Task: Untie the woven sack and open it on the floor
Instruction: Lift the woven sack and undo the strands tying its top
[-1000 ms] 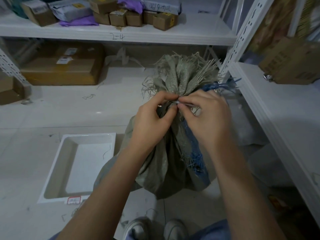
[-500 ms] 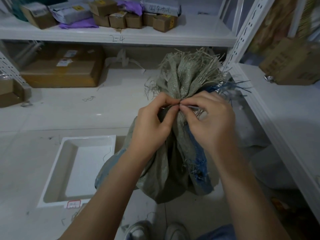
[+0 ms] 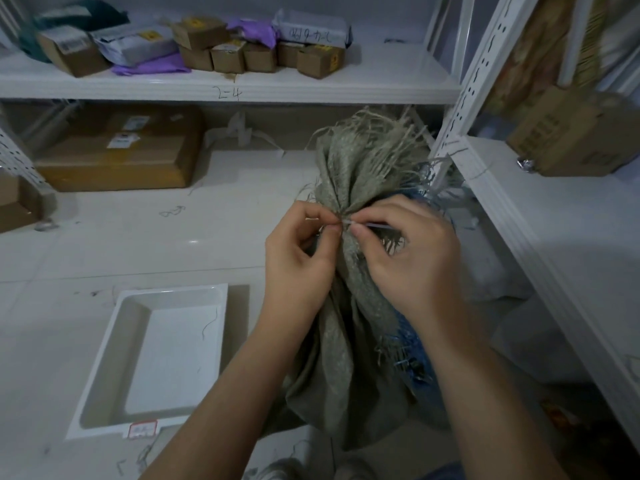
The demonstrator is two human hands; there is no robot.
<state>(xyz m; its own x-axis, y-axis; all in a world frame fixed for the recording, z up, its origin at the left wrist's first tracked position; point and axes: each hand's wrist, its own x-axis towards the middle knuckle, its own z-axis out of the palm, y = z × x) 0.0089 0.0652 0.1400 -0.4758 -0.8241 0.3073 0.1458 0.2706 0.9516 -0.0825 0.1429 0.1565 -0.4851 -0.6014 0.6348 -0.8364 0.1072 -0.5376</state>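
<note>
Two white shelf units (image 3: 242, 93) hem you in, one across the back and one running down your right side, and the woven sack (image 3: 349, 358) stands on the pale floor (image 3: 104, 244) in the corner between them. Its frayed, bunched top (image 3: 367, 157) rises in front of the right unit's perforated upright (image 3: 464, 98) and hides the lower part of it. Under the back shelf sits a large flat cardboard box (image 3: 117, 157); above it, a row of small boxes (image 3: 259, 55) and purple and grey mail bags crowd the shelf board. Left of the sack, a white tray (image 3: 104, 362) lies on the floor, holding nothing but a stray thread. Your left hand (image 3: 298, 261) pinches at the sack's neck with thumb and forefinger, the other fingers curled. Your right hand (image 3: 412, 258) pinches a thin pale tie (image 3: 370, 225) at the same spot, fingertips almost meeting the left's. Both forearms cover much of the sack's body, and you cannot make out the knot itself. Shoes are cut off at the bottom edge.
</note>
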